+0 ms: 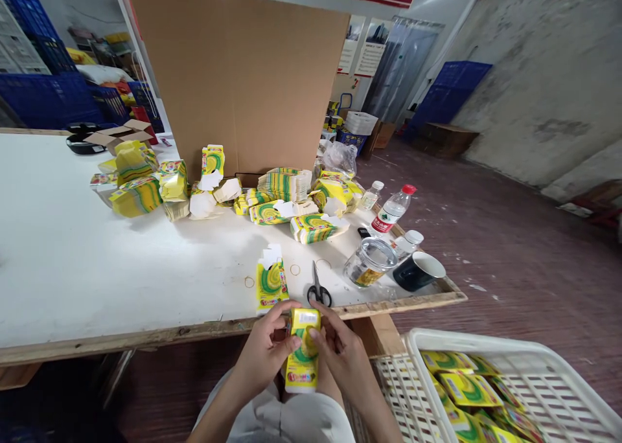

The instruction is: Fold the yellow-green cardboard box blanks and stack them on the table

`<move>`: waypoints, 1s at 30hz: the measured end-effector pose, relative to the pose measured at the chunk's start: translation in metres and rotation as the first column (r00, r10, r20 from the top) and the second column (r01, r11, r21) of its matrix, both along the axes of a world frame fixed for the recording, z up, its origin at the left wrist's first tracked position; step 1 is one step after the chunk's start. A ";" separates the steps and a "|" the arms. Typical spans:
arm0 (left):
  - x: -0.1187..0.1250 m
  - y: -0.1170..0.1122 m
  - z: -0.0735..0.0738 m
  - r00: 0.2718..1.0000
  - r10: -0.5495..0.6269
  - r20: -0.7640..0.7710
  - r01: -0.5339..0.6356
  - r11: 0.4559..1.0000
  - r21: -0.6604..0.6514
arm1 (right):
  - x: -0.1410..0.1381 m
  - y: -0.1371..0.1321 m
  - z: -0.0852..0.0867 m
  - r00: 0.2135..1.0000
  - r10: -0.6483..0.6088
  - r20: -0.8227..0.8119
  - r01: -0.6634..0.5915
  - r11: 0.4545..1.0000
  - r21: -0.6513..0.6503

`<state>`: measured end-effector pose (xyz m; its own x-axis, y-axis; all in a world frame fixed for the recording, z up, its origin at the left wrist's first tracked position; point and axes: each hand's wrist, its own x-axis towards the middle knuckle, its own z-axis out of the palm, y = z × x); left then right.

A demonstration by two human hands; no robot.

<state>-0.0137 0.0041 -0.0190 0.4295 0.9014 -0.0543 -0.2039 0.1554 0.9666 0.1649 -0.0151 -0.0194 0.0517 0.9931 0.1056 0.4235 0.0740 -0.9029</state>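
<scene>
A small yellow box (304, 359) with a green swirl stands upright between my hands, just in front of the table edge. My left hand (266, 344) grips its left side, thumb on the front face. From the right, my right hand (340, 346) closes on the box, its thumb on the front and index finger at the top edge. The box's top looks closed; its back is hidden. Just beyond my hands, a flat unfolded carton (272, 284) lies on the table with its white flaps pointing away. Black-handled scissors (318, 293) lie to its right.
Bundles of flat cartons (311, 228) line the table (121, 268) before a tall cardboard sheet (238, 80). A bottle (391, 211), a clear jar (370, 261) and a dark mug (418, 271) stand at the right edge. A white basket (549, 352) at right holds several yellow boxes (469, 389).
</scene>
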 end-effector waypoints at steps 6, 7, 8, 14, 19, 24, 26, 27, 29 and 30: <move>0.015 -0.005 0.000 0.999 -0.039 0.008 0.038 0.998 0.058 | 0.007 -0.014 0.009 0.974 -0.138 -0.181 0.160 0.981 0.111; 0.014 -0.004 0.000 0.999 0.007 -0.041 -0.002 0.994 0.111 | 0.014 -0.019 0.013 0.937 -0.280 -0.211 0.318 0.931 0.177; 0.012 -0.001 -0.001 0.991 0.083 -0.107 -0.063 0.982 0.179 | 0.023 -0.026 0.017 0.851 -0.456 -0.261 0.517 0.817 0.256; -0.009 0.023 -0.025 0.820 0.431 -0.377 -0.245 0.859 0.449 | 0.077 -0.047 0.010 0.495 -0.613 -0.616 0.848 0.495 0.188; -0.002 0.018 -0.040 0.890 0.305 -0.338 -0.165 0.908 0.385 | 0.018 -0.005 -0.028 0.855 -0.454 -0.250 0.455 0.889 -0.054; -0.007 0.015 -0.039 0.913 0.234 -0.335 -0.102 0.924 0.369 | -0.040 0.047 -0.037 0.901 -0.338 -0.270 0.345 0.938 -0.025; -0.010 0.015 -0.036 0.923 0.259 -0.286 -0.157 0.929 0.335 | -0.042 0.054 -0.038 0.891 -0.314 -0.327 0.319 0.947 -0.040; -0.010 0.015 -0.035 0.924 0.303 -0.234 -0.227 0.925 0.303 | -0.040 0.053 -0.038 0.880 -0.307 -0.362 0.309 0.950 -0.055; -0.009 0.015 -0.032 0.893 0.437 -0.109 -0.408 0.887 0.214 | -0.033 0.047 -0.038 0.848 -0.298 -0.437 0.286 0.954 -0.096; -0.007 0.015 -0.031 0.868 0.494 -0.052 -0.482 0.862 0.154 | -0.030 0.041 -0.038 0.829 -0.295 -0.476 0.272 0.955 -0.119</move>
